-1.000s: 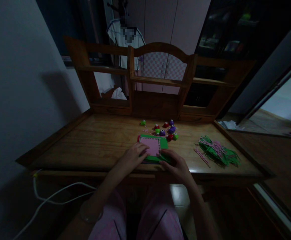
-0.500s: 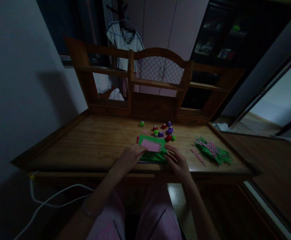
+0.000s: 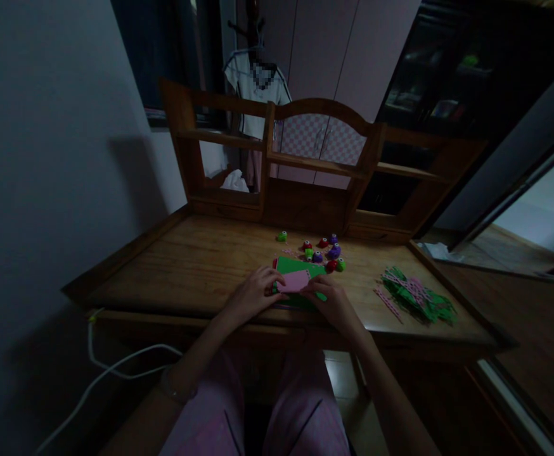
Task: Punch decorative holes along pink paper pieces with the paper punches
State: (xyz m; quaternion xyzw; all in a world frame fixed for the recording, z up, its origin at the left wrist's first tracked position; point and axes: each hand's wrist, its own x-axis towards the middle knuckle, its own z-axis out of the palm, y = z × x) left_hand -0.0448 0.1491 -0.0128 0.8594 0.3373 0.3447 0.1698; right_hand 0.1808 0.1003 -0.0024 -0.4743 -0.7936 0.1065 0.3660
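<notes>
A small pink sheet of paper [image 3: 292, 281], with small cut-outs along its upper right edge, is between my hands. My left hand [image 3: 258, 290] grips its left end between thumb and fingers. At the right end, my right hand [image 3: 327, 294] has its fingers pinched on the paper's edge. Under them lies a stack of green paper [image 3: 289, 263], with a bit of red showing at its left corner. Just beyond the stack stand several small craft punches, among them a green punch [image 3: 283, 236], a purple punch [image 3: 334, 251] and a red punch [image 3: 331, 265].
A heap of green and pink paper strips [image 3: 417, 294] lies on the right of the wooden desk [image 3: 163, 272]. Tiny pink paper bits are scattered around the punches. A wooden shelf [image 3: 315, 168] rises at the back edge. A white cable [image 3: 115, 370] hangs at lower left.
The pink paper has turned slightly and its punched edge lies differently. My right hand, loosely spread before, has closed on the paper's right end. The whole view has shifted a little.
</notes>
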